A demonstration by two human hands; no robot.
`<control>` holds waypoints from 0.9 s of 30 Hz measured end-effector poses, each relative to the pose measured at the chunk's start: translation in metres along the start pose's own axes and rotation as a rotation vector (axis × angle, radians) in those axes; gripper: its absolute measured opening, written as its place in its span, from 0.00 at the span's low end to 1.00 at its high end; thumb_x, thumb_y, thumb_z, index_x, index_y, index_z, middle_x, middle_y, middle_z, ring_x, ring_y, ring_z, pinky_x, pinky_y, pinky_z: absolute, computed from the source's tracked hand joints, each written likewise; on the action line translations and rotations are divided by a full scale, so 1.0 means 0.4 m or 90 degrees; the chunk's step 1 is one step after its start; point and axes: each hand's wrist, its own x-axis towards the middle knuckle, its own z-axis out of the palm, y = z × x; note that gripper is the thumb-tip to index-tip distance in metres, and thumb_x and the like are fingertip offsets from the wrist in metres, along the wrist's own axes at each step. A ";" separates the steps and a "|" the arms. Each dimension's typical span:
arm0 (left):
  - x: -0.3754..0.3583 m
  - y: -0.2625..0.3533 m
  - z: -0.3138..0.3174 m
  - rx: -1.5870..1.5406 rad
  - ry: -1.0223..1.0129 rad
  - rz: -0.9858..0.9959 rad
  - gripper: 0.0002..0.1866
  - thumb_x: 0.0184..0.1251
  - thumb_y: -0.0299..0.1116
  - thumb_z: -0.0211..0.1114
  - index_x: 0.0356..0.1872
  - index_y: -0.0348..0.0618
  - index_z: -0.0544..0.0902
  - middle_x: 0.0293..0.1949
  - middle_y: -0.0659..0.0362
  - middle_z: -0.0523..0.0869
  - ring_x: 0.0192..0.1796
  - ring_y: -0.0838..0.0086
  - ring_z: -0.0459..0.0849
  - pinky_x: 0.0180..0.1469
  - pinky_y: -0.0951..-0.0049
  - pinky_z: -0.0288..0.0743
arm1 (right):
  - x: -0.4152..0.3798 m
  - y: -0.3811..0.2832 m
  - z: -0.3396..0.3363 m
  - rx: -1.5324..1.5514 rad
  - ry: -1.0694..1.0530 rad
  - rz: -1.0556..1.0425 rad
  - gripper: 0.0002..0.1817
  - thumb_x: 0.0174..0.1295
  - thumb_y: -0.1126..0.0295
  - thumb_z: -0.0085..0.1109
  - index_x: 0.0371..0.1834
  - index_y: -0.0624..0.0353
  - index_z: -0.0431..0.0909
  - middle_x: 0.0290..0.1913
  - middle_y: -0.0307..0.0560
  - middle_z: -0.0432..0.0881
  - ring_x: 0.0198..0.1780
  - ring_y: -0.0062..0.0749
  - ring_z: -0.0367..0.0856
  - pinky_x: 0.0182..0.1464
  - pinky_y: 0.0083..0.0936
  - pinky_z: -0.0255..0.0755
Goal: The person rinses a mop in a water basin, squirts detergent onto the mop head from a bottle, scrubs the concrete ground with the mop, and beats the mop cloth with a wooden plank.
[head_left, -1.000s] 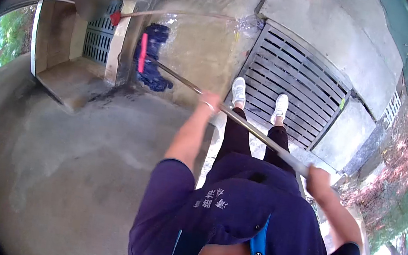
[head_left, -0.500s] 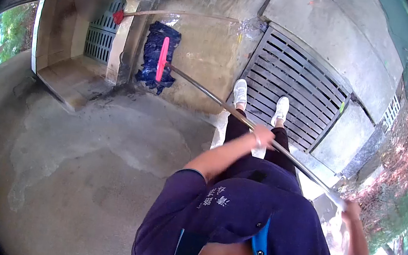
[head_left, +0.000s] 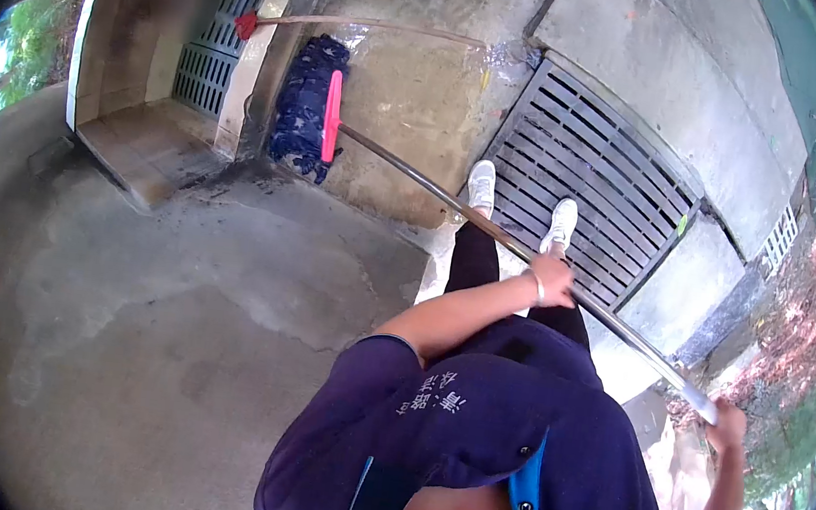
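**Mopping the wet concrete by the drain**

While both hands grip the mop handle (head_left: 491, 229), left hand (head_left: 553, 280) clenched midway and right hand (head_left: 728, 429) at its end, the blue mop head (head_left: 306, 107) lies far ahead on the wet concrete floor (head_left: 170, 309) near the drain grate (head_left: 588, 175). A stroke seems underway; dragging it across should need steady downward pressure.

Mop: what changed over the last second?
The left hand slid back along the mop handle toward the body, and the right hand drew the handle's end back and outward. The blue mop head turned from skewed to lying along the wall base. Both hands kept their grip; the feet stayed on the drain grate, and the red broom did not move.
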 end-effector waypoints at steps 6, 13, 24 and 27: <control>-0.070 -0.107 -0.085 -0.005 -0.048 -0.026 0.20 0.48 0.53 0.68 0.26 0.45 0.83 0.29 0.51 0.83 0.37 0.56 0.83 0.41 0.57 0.75 | 0.082 -0.095 -0.045 -0.028 -0.074 0.084 0.12 0.42 0.77 0.58 0.34 0.56 0.76 0.29 0.56 0.80 0.35 0.54 0.80 0.38 0.45 0.73; -0.353 -0.618 -0.211 0.177 -0.102 -0.302 0.20 0.45 0.58 0.67 0.27 0.54 0.87 0.36 0.58 0.86 0.48 0.64 0.81 0.55 0.60 0.65 | 0.257 -0.721 -0.210 0.085 -0.081 -0.175 0.16 0.46 0.74 0.57 0.41 0.58 0.71 0.27 0.58 0.81 0.33 0.53 0.81 0.37 0.44 0.75; 0.043 0.086 0.051 0.008 -0.202 0.163 0.28 0.45 0.60 0.66 0.29 0.41 0.83 0.30 0.47 0.85 0.36 0.52 0.84 0.38 0.56 0.77 | -0.109 0.073 0.076 0.041 -0.097 0.076 0.14 0.37 0.70 0.64 0.33 0.53 0.80 0.32 0.55 0.82 0.38 0.49 0.82 0.41 0.42 0.75; 0.064 0.138 0.069 0.006 -0.216 0.260 0.28 0.48 0.58 0.66 0.30 0.37 0.83 0.33 0.45 0.85 0.37 0.53 0.85 0.38 0.57 0.77 | -0.203 0.117 0.104 0.068 -0.204 0.162 0.13 0.39 0.71 0.62 0.33 0.53 0.82 0.33 0.55 0.83 0.38 0.49 0.82 0.42 0.40 0.75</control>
